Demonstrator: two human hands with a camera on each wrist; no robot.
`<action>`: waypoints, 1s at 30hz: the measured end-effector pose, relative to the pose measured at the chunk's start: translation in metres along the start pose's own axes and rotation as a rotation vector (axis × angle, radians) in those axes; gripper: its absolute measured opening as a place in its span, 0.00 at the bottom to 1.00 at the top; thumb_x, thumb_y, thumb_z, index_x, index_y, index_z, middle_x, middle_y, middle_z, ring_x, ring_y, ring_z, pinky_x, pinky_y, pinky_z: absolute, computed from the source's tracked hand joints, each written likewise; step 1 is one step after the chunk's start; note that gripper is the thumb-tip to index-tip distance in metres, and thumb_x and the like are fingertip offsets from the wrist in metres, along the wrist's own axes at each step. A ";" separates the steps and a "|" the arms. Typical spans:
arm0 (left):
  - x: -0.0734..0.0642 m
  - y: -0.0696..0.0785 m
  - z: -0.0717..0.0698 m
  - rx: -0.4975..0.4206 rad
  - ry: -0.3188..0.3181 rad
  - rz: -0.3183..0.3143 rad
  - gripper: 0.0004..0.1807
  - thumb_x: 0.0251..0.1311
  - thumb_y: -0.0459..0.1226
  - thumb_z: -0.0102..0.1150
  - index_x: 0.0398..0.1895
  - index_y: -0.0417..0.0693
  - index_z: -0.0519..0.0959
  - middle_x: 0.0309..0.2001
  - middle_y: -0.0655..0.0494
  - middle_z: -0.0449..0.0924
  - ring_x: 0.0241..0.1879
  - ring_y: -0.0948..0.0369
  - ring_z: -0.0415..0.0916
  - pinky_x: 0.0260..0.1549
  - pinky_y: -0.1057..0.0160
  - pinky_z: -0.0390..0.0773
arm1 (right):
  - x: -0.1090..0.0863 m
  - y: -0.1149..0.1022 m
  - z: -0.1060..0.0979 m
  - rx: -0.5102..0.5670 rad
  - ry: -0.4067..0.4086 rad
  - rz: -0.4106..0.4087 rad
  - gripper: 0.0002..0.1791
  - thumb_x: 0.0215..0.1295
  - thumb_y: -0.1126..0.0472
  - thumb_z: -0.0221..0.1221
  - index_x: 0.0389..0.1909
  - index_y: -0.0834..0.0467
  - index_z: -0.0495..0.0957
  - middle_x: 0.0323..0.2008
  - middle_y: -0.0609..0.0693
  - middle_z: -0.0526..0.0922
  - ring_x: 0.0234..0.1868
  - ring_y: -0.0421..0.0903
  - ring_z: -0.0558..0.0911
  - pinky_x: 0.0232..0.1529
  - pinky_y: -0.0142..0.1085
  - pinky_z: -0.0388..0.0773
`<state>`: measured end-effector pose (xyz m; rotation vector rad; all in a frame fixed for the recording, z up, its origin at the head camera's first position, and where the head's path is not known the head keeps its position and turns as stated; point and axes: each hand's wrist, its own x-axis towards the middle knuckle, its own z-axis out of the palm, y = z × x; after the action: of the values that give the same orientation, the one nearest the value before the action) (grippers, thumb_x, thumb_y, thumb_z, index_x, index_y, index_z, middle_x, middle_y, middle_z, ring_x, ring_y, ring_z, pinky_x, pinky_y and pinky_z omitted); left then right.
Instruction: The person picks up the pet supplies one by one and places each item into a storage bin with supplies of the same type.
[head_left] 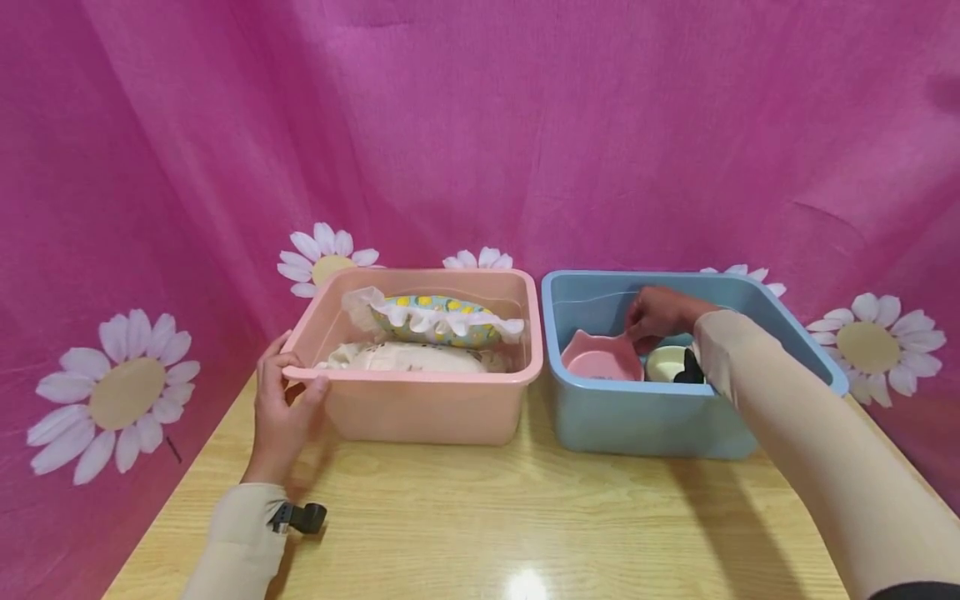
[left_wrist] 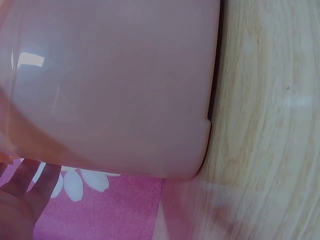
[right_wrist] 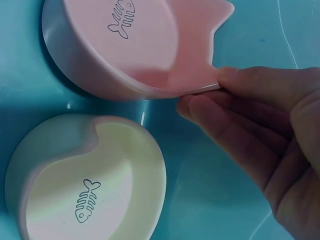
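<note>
My right hand (head_left: 660, 315) reaches down inside the blue bin (head_left: 637, 421). Its thumb and fingertips pinch the rim of a pink cat-eared pet bowl (right_wrist: 150, 45), beside one pointed ear. A fish-bone outline marks the bowl's floor. Beside it in the same bin sits a pale yellow bowl (right_wrist: 95, 185) with a similar fish-bone print. At the left, my left hand (head_left: 281, 408) grips the front left corner of the pink bin (head_left: 423, 412), thumb over the front rim and fingers along the side. In the left wrist view, the fingers (left_wrist: 42, 187) show below the bin's wall.
Inside the pink bin lie a blue-and-yellow patterned cloth item (head_left: 442, 321) with white frills and a cream fabric item (head_left: 412, 358). Both bins stand side by side on a wooden table (head_left: 450, 517). A magenta flowered curtain (head_left: 465, 125) hangs behind.
</note>
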<state>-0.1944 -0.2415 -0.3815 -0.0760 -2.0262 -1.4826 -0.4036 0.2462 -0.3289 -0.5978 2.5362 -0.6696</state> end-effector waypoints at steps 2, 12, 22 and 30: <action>-0.001 -0.001 0.000 0.006 -0.002 -0.003 0.20 0.55 0.31 0.57 0.46 0.29 0.63 0.70 0.50 0.56 0.62 0.49 0.62 0.48 0.72 0.71 | 0.000 0.002 0.002 0.002 0.002 0.002 0.07 0.61 0.69 0.60 0.34 0.72 0.82 0.26 0.59 0.85 0.28 0.50 0.86 0.33 0.40 0.83; -0.008 -0.004 -0.003 0.034 0.000 -0.033 0.19 0.56 0.31 0.58 0.47 0.32 0.64 0.70 0.54 0.57 0.62 0.52 0.62 0.48 0.72 0.70 | 0.004 0.006 0.013 -0.040 -0.008 0.017 0.08 0.60 0.67 0.62 0.35 0.70 0.83 0.26 0.57 0.85 0.28 0.48 0.85 0.34 0.39 0.83; -0.006 0.001 0.000 0.015 -0.008 0.016 0.19 0.56 0.30 0.57 0.46 0.28 0.62 0.70 0.47 0.56 0.62 0.51 0.63 0.48 0.71 0.71 | 0.002 0.005 0.009 -0.067 0.048 -0.014 0.06 0.57 0.70 0.62 0.30 0.71 0.83 0.21 0.56 0.85 0.24 0.47 0.85 0.29 0.38 0.82; -0.003 0.004 0.001 0.009 0.004 0.017 0.19 0.56 0.29 0.56 0.46 0.27 0.62 0.70 0.46 0.56 0.62 0.49 0.63 0.48 0.69 0.72 | 0.001 0.002 0.005 -0.116 0.061 -0.038 0.05 0.55 0.70 0.62 0.26 0.69 0.83 0.19 0.54 0.84 0.21 0.44 0.83 0.27 0.35 0.81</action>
<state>-0.1909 -0.2380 -0.3794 -0.0871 -2.0238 -1.4622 -0.4024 0.2448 -0.3344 -0.6770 2.6405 -0.5640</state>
